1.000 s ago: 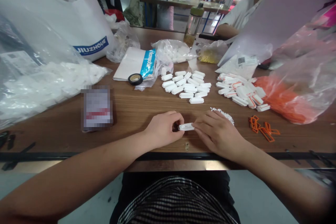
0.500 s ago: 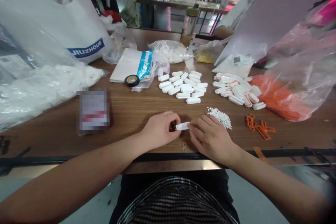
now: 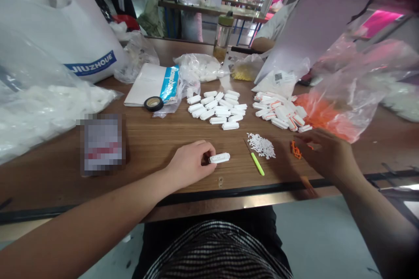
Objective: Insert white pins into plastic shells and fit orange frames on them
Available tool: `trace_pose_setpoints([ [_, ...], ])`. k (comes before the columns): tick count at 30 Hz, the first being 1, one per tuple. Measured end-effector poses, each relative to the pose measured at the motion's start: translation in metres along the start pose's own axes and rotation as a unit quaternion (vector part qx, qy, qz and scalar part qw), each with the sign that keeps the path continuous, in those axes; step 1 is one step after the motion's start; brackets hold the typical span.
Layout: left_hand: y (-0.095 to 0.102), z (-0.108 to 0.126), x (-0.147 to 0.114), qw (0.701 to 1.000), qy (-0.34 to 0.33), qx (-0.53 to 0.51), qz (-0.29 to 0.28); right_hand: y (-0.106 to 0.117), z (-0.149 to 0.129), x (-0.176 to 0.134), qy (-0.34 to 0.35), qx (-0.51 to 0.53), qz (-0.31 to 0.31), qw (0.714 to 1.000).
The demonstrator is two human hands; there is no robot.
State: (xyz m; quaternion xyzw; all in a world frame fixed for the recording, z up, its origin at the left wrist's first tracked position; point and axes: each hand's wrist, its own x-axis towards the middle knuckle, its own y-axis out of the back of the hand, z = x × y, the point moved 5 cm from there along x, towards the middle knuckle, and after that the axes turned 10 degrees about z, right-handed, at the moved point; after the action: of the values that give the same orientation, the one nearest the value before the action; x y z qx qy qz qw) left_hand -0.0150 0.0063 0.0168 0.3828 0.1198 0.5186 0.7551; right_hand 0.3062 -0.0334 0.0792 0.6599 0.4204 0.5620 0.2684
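Note:
My left hand [image 3: 191, 163] is closed, pinching one end of a small white plastic housing [image 3: 220, 158] with a row of small marks on its upper face. My right hand [image 3: 327, 154] reaches over the small orange plastic frames [image 3: 295, 150] and partly covers them. Its fingers are blurred, so I cannot make out whether they grip one. Between the hands lies a thin tool with a yellow-green handle [image 3: 257, 164], its tip beside a heap of tiny white pieces [image 3: 262, 145].
Many white housings [image 3: 222, 113] lie in the middle, and a pile with orange edges [image 3: 284, 111] lies right. Behind are a bag of orange parts [image 3: 330, 115], a bottle [image 3: 223, 37] and a black tape roll [image 3: 153, 103]. A large bag of white parts [image 3: 42, 117] fills the left.
My right hand has left the white housing and swung right to the orange frames. The yellow-green tool now shows where that hand was. My left hand keeps its hold; the view has shifted slightly.

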Motion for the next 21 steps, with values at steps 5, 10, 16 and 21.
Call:
trace_pose_setpoints([
  [5,0.001,0.002,0.0,1.0,0.001,-0.004,-0.006,-0.026,-0.036,-0.026,0.021,0.053,-0.104,0.993],
  [10,0.001,0.004,0.001,1.0,0.005,-0.001,-0.012,-0.054,-0.076,-0.04,0.059,-0.065,-0.142,0.986],
  [16,0.002,0.005,0.0,1.0,0.006,-0.003,-0.01,-0.058,-0.078,-0.033,0.003,-0.09,-0.194,0.977],
  [21,0.003,0.006,0.0,1.0,0.008,-0.006,-0.009,-0.056,-0.071,-0.034,-0.011,-0.058,-0.162,0.985],
])
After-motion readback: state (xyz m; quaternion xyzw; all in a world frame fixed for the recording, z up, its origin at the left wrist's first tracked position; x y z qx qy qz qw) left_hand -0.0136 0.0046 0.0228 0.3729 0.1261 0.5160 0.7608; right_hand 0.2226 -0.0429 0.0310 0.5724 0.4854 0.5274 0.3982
